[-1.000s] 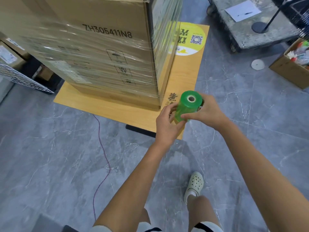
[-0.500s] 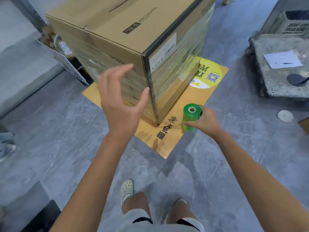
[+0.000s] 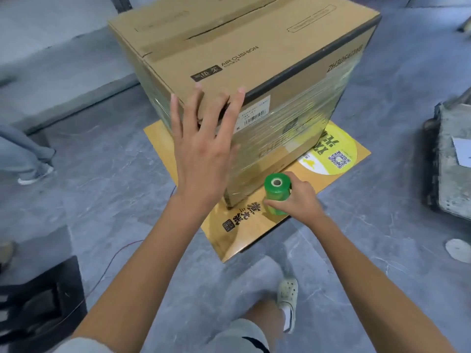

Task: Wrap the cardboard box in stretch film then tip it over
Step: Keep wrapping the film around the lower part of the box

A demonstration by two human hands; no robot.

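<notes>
A large cardboard box [image 3: 254,54] stands upright on a yellow-brown board [image 3: 254,233], its side walls covered in clear stretch film below the top edge. My left hand [image 3: 204,149] is raised with fingers spread straight, just in front of the box's near top corner. Low beside the box's near bottom corner, my right hand [image 3: 298,200] grips a green roll of stretch film [image 3: 276,192], held upright with its core facing up.
Grey marble floor all round. A grey trolley platform [image 3: 453,161] with a sheet of paper stands at the right. A dark crate [image 3: 38,301] sits at the lower left, a thin red cord [image 3: 114,261] runs across the floor. Another person's legs [image 3: 23,154] stand at the far left.
My left hand let go of the roll and rose toward the box's top corner. The view lifted, showing the box top. My right hand keeps the roll low by the box.
</notes>
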